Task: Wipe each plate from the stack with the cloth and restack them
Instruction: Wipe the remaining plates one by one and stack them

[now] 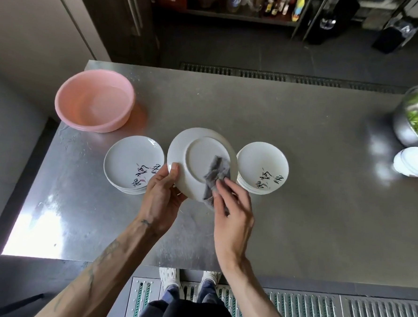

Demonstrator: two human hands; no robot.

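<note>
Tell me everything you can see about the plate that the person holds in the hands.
The plate is round, white and glossy, like glazed ceramic. It is tilted with its underside to the camera, so the raised foot ring shows; no print is visible on this side. It is held above the table, between two stacks of plates. The left hand grips its lower left rim, thumb on the underside. The right hand holds a grey cloth against its lower right part.
</note>
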